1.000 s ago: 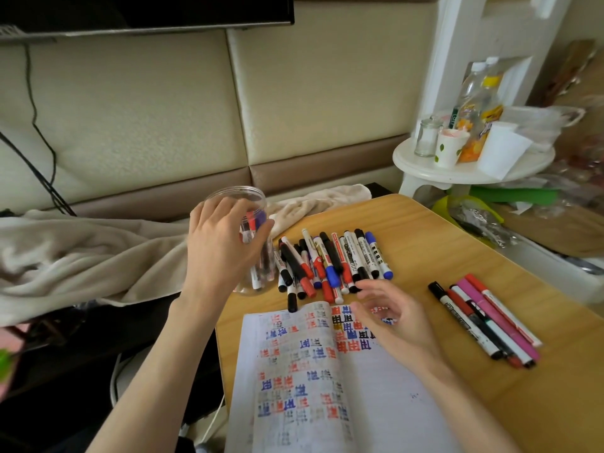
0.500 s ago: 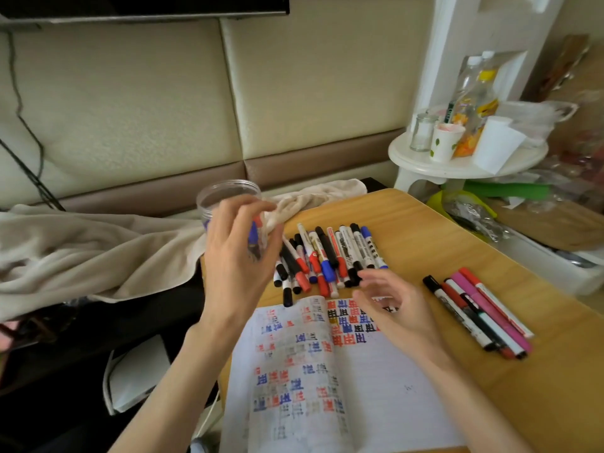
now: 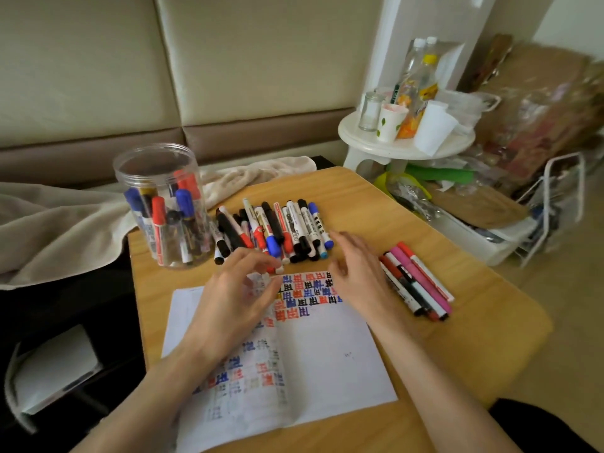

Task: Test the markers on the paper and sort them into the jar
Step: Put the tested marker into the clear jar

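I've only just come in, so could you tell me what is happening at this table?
A person is testing markers on a sheet of paper covered with red, blue and black marks. Both hands are empty: the left hand and right hand hover over the top of the sheet, near the row of markers lying on the wooden table. A clear jar at the table's left corner holds several markers. A smaller group of markers lies to the right.
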`<state>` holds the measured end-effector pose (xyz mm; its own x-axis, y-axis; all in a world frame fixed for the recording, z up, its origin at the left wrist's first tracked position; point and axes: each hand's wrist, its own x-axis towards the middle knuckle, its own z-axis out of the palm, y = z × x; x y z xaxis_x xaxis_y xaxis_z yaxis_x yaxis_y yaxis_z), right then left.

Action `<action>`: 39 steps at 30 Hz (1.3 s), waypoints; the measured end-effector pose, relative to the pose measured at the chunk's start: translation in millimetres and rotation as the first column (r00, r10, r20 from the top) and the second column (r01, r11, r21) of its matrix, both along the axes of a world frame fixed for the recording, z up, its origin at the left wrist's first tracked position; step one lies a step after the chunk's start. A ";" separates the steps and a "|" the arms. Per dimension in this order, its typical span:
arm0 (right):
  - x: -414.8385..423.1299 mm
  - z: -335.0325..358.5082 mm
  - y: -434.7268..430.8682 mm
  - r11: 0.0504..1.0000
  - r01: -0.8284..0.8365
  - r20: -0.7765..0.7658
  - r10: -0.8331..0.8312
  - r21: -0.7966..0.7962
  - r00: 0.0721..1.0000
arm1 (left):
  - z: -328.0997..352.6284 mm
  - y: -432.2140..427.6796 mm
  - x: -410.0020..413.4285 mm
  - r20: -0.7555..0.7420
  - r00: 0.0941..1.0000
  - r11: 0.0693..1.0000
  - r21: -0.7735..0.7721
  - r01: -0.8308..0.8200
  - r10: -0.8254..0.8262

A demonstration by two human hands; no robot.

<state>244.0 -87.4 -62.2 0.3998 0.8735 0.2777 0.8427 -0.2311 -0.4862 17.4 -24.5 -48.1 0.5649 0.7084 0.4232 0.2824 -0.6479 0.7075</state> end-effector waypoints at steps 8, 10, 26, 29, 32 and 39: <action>0.7 -1.1 -1.4 0.980 0.157 0.184 -0.178 0.123 0.967 | -1.6 5.6 -6.1 0.011 1.000 1.000 -0.009 0.010 -0.010; -0.1 -1.6 0.6 0.988 0.135 0.208 -0.149 0.079 0.967 | -2.5 5.3 -6.4 0.006 1.000 1.000 -0.002 0.013 -0.013; -4.4 12.3 -18.6 0.845 0.363 -0.110 -0.349 0.392 0.931 | -7.5 0.5 2.0 -0.056 0.998 0.999 0.022 0.027 -0.026; 0.1 16.5 -23.2 0.817 0.391 -0.244 -0.313 0.424 0.918 | -7.4 -0.9 5.8 -0.055 0.998 0.999 0.029 0.026 -0.024; 1.0 21.8 -29.8 0.785 0.416 -0.311 -0.297 0.459 0.903 | -6.5 -2.9 8.9 -0.050 0.999 0.999 0.034 0.021 -0.020; -5.7 42.8 -44.2 0.873 0.361 -0.732 -0.006 0.328 0.681 | -3.8 -7.2 14.0 -0.057 0.998 0.999 0.049 0.010 -0.007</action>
<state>238.3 -131.6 -19.4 0.7646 0.6243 0.1598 0.1808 0.0303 -0.9831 31.4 -31.6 -51.9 0.5947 0.6826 0.4247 0.3156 -0.6842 0.6575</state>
